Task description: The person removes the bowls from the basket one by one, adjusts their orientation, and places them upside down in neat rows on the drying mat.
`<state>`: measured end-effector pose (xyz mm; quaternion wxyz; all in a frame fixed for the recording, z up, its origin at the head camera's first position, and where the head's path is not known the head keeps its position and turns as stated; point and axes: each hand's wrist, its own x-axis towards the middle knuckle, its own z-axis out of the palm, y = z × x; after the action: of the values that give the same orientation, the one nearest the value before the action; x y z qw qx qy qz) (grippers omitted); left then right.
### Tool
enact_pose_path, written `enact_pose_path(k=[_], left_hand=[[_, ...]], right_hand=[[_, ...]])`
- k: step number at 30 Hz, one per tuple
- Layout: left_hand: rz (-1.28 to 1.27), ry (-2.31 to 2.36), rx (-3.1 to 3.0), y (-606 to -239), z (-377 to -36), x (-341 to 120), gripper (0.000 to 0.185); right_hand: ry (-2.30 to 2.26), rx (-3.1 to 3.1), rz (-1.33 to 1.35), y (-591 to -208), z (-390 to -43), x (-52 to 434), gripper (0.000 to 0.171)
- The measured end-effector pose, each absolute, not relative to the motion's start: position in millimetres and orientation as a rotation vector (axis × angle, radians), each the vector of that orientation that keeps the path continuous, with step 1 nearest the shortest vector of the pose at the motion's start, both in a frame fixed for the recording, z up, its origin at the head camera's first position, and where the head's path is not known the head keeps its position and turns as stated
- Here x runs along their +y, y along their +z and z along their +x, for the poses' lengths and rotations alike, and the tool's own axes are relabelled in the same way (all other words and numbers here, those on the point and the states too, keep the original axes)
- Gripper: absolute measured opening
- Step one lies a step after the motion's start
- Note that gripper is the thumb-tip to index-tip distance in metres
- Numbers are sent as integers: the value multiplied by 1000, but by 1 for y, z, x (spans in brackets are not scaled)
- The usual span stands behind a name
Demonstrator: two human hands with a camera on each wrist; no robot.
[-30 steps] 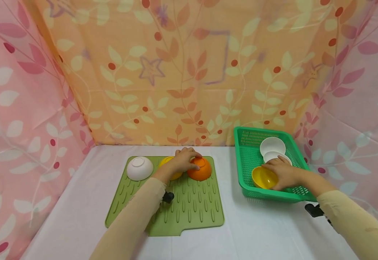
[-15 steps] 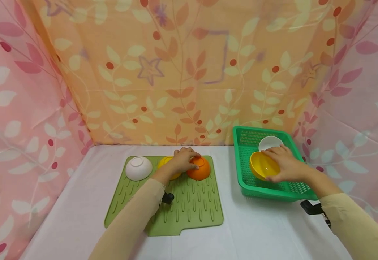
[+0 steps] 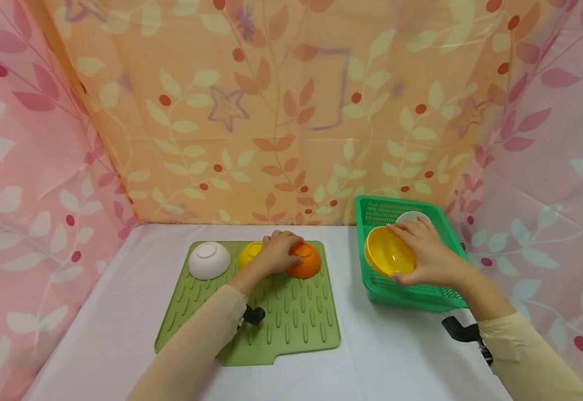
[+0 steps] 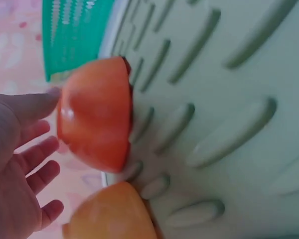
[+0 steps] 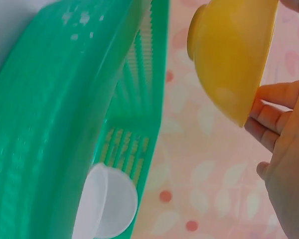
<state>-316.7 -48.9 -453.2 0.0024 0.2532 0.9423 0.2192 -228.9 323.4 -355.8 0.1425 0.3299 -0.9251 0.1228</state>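
In the head view my right hand pinches a yellow bowl by its rim, thumb below and fingers above. The bowl is tilted, its hollow side showing, over the left part of the green basket. The right wrist view has the yellow bowl raised past the basket's rim. My left hand rests at an upturned orange bowl on the green mat. Seen from the left wrist, thumb and fingers are loosely spread by the orange bowl's base, the thumb touching it.
An upturned white bowl and an upturned yellow bowl, partly behind the left hand, stand along the back of the ribbed mat. White bowls lie in the basket. Patterned cloth walls enclose the table.
My right hand has lifted the yellow bowl out from among the basket's contents and moved it up and left. The left hand has stayed at the orange bowl.
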Motion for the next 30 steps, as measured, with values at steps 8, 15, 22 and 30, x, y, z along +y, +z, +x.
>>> enact_pose_path(k=[8, 15, 22, 30], left_hand=[[740, 1327, 2579, -427, -283, -51, 53], [645, 1462, 2289, -402, -237, -46, 59], [587, 1549, 2143, -406, -213, -45, 61], [433, 1711, 2059, -418, -206, -51, 58]], right_hand=[[377, -2552, 980, -356, -215, 283, 104], [327, -2462, 1005, -364, -206, 246, 107], [259, -2386, 1004, -374, -198, 216, 106], [216, -2326, 952, -387, -189, 197, 113]])
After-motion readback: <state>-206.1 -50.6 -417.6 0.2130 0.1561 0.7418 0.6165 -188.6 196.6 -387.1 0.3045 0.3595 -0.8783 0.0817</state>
